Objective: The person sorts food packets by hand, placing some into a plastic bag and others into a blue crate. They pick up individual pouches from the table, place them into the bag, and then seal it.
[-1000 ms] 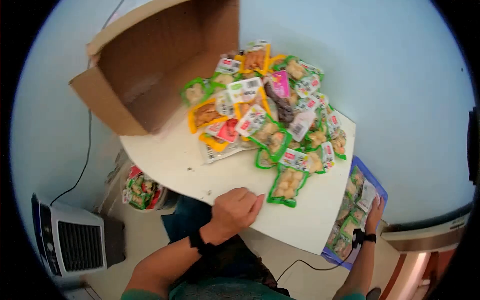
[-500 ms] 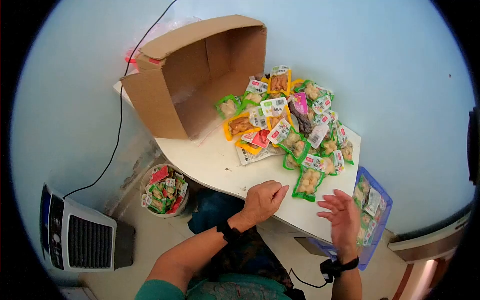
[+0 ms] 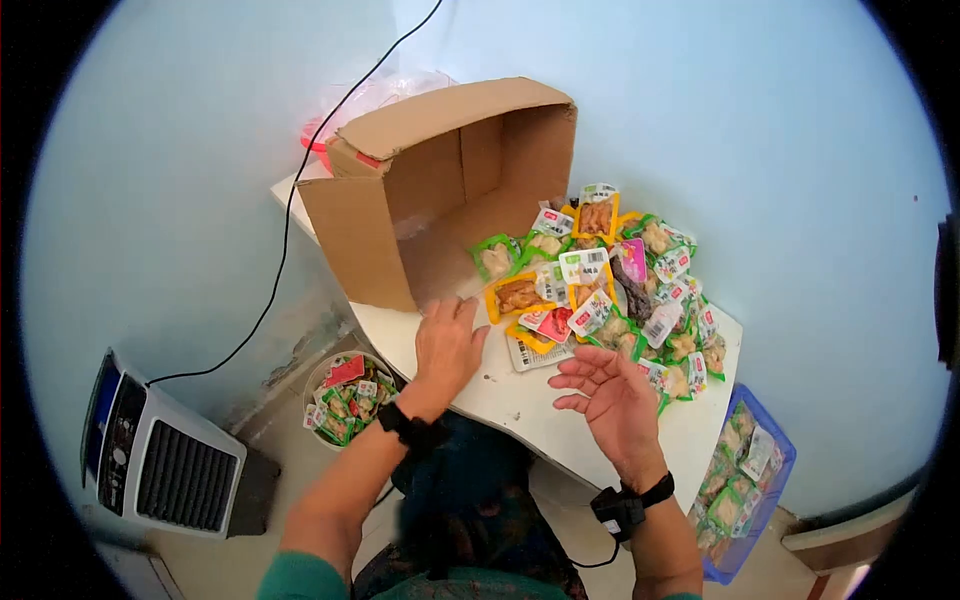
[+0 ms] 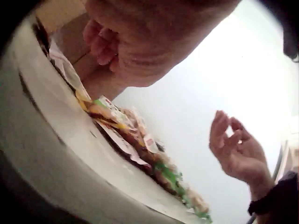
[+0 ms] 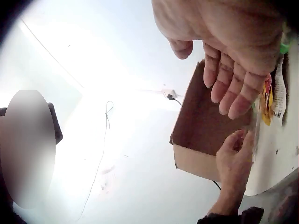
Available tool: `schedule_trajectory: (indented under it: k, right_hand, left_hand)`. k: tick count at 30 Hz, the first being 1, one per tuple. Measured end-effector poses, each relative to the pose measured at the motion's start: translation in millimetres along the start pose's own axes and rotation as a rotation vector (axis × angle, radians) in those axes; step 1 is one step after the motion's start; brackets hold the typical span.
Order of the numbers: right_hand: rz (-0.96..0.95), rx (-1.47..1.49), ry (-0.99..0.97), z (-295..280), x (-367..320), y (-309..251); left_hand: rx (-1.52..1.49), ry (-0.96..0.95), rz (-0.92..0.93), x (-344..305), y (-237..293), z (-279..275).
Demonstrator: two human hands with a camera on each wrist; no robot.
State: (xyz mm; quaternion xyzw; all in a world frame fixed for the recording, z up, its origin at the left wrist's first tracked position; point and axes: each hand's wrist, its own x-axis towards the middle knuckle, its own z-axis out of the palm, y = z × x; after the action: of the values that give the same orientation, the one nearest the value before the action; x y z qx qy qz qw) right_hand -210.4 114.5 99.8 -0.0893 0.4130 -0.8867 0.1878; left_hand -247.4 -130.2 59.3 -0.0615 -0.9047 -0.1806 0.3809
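A heap of sealed snack pouches [image 3: 600,270], with green, yellow and pink edges, lies on the white table [image 3: 495,400]. My left hand [image 3: 448,345] is between the cardboard box's mouth and the left end of the heap, its fingers loosely bent and holding nothing. In front of the heap, my right hand [image 3: 612,405] is raised palm up with relaxed fingers, hiding some of the nearest pouches. The right wrist view shows this right hand [image 5: 229,51] empty. A yellow-edged pouch [image 3: 520,294] lies just right of my left fingers.
A cardboard box [image 3: 350,230] lies on its side, its mouth facing the heap. Below the table's right edge is a blue basket [image 3: 785,470] of pouches. A bucket [image 3: 312,375] of pouches and an air cooler [image 3: 165,450] stand left. A black cable [image 3: 290,220] hangs in front.
My right hand has left the blue basket and come over the table to the heap's front. My left hand has moved from the table's front edge toward the box, its curled fingers loosening.
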Motion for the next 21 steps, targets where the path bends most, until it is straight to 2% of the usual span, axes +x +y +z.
schedule_trajectory:
  k: [2,7,10,11,13,16,19,21]
  right_hand:
    - [0.006,0.037,-0.041,-2.3,1.1,9.6]
    - [0.097,0.030,0.052,-9.2,-7.0,23.2]
    - [0.101,0.046,0.059,-16.0,-14.3,26.2]
    - [0.102,0.044,0.060,-18.4,-16.8,26.6]
    - [0.108,0.039,0.063,-22.2,-20.9,27.8]
    - [0.150,-0.030,0.078,-20.3,-24.7,31.1]
    - [0.124,-0.093,0.089,-5.4,-29.1,36.9]
    - [0.111,-0.188,0.152,8.6,-31.5,43.5]
  left_hand:
    - [0.206,-0.079,0.021,7.4,-16.2,9.0]
    - [0.517,-0.258,0.088,13.6,-45.8,45.1]
    - [0.420,-0.336,0.016,15.4,-48.0,44.2]
    - [0.366,-0.285,0.030,13.9,-46.2,40.9]
    - [0.257,-0.183,0.056,14.4,-29.2,12.8]
    - [-0.072,-0.130,-0.052,-3.4,18.5,-32.8]
    - [-0.301,-0.195,-0.129,-23.7,49.2,-66.0]
    - [-0.357,-0.210,-0.064,-42.1,61.6,-73.0]
